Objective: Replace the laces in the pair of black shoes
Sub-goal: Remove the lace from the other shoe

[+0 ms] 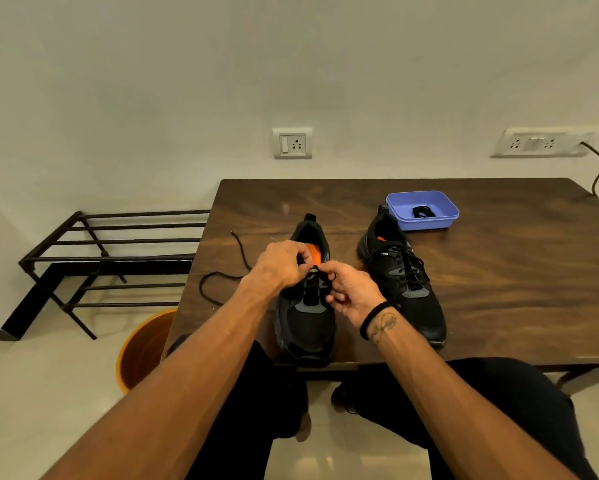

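Two black shoes on the dark wooden tabletop (pixel 499 271), toes toward the near edge. Left shoe (pixel 306 327) sits at the near edge, orange insole showing in its opening. Right shoe (pixel 403 282) stands just beside it, fully laced.

Both hands over the left shoe's eyelet area. Left hand (pixel 280 265): grip pinched together at the upper eyelets, fingertips closed on what looks like lace, though the strand itself is hidden under the fingers. Right hand (pixel 348 292): fingers curled shut on a black lace at the shoe's right eyelet row. A dark band circles the right wrist.

A loose black lace (pixel 218 282) trails over the left part of the tabletop, looping near the left edge.

Far right of the shoes, a blue tray (pixel 429 221) touches the right shoe's heel; a coiled black lace (pixel 422 212) lies inside it.
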A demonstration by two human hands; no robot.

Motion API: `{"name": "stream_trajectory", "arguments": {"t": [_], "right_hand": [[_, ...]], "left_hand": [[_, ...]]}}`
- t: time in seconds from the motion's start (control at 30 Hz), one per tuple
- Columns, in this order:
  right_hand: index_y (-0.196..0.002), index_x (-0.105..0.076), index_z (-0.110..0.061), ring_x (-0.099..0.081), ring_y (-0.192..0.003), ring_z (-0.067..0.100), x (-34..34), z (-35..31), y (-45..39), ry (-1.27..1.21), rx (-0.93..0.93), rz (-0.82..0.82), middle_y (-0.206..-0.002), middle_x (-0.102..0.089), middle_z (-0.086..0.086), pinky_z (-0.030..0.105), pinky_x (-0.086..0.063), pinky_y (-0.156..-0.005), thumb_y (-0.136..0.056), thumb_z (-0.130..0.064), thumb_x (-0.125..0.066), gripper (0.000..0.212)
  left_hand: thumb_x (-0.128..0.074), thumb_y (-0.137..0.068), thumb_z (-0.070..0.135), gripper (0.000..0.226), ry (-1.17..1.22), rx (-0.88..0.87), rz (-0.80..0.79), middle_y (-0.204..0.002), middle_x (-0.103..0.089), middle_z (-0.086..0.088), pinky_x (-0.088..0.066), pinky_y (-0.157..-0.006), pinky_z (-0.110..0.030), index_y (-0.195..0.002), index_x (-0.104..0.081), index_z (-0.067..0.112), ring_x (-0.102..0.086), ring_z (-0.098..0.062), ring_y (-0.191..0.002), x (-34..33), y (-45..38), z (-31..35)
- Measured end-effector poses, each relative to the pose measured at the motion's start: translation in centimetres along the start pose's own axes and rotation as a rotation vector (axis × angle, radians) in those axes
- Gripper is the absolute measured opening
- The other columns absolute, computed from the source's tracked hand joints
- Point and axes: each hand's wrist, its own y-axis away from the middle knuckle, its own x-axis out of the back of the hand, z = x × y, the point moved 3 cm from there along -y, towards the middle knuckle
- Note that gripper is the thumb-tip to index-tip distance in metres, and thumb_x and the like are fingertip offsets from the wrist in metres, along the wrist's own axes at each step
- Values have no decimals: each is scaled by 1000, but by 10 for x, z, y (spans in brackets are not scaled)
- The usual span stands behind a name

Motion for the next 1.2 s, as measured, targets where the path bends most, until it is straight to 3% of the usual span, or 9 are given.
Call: {"name": "stream_trajectory", "arguments": {"t": [0.1,0.2,0.43,0.57,0.7,0.83,0.93,1.03,1.2], "right_hand": [[-73,-60,-20,-58,-68,13,7,-12,2,794,403,186,-71,-61,-7,31,-50,-62,-83,-32,-85,29],[-110,-65,-25,-46,-104,19,-1,-22,12,1233,784,224,-111,-50,-1,36,-51,-83,-84,-36,-82,32],[-124,-66,-14,-45,-112,27,-25,-14,5,1415,879,148,-120,-45,8,35,-51,-81,-99,-27,-64,28],[-112,-60,-8,-46,-106,28,-30,-14,4,1491,925,171,-117,-43,9,35,-42,-69,-100,-17,-59,14],[-94,-53,-13,-53,-89,22,-16,-13,0,1071,839,164,-105,-53,5,39,-48,-72,-101,-12,-49,8],[-86,-64,-12,-71,-79,15,3,-20,-13,237,394,236,-85,-73,2,45,-60,-85,-102,-13,-45,24],[-86,-63,-10,-65,-73,15,11,-19,-12,-262,101,124,-80,-67,4,39,-57,-82,-104,-8,-47,25],[-106,-69,-12,-66,-79,14,16,-22,-12,123,286,160,-87,-70,1,31,-55,-76,-98,-12,-62,10],[-130,-64,-32,-39,-125,23,-5,-24,-1,1094,848,150,-137,-43,2,37,-43,-101,-88,-33,-77,44]], "left_hand": [[-67,-95,30,10,-27,-21,1,-101,-69,3,-60,-87,-39,-87,-65,36,-68,-18,-90,0,1,2],[-69,-94,27,8,58,-12,-37,-95,-70,3,-57,-77,-28,-89,-69,34,-68,-14,-84,4,3,-3],[-68,-90,12,21,160,17,-12,-79,-69,8,-51,-72,-20,-90,-75,31,-65,-8,-75,11,11,-11],[-61,-93,8,31,164,27,19,-84,-68,11,-45,-61,-8,-88,-78,33,-61,-4,-69,15,9,-12],[-63,-95,9,27,159,6,65,-101,-73,9,-52,-83,-16,-91,-82,28,-66,-5,-85,15,9,-9],[-65,-94,12,25,165,16,65,-100,-76,3,-56,-95,-27,-84,-82,27,-70,-10,-95,13,5,-7],[-66,-94,16,28,180,43,54,-96,-75,6,-56,-96,-31,-77,-79,33,-70,-12,-96,12,3,-11],[-64,-95,14,29,215,53,34,-94,-74,6,-54,-94,-27,-82,-80,34,-69,-10,-96,13,3,-14],[-62,-94,11,30,211,40,16,-105,-74,5,-48,-85,-22,-89,-80,35,-65,-11,-94,13,5,-14]]}}
